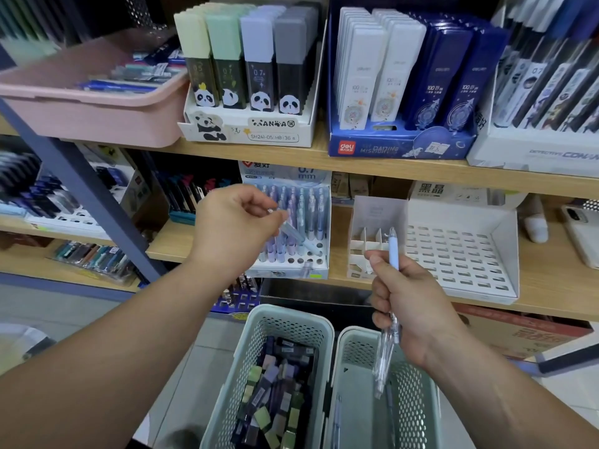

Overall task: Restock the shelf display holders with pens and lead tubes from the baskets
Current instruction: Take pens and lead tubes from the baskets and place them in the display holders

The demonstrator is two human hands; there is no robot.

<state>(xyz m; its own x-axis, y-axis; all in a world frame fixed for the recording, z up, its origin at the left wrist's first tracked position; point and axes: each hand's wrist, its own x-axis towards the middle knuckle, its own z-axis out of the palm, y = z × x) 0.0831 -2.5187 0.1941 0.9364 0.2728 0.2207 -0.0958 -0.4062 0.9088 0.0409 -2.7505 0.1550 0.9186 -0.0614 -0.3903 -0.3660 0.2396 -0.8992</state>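
Left basket [259, 322]: holds lead tubes [278, 384].
Right hand [408, 306]: fingers clasp spare pens [393, 251] above the right basket [356, 338].
Left hand [233, 228]: fingers pinch one pen [293, 233], tilted, tip just over the holder [291, 270].
Holder: on the lower shelf [338, 241]; aim the tip at a free front hole, then lower it upright.

The lead-tube basket [285, 314] sits left of the pen basket [356, 333], below shelves [389, 171].
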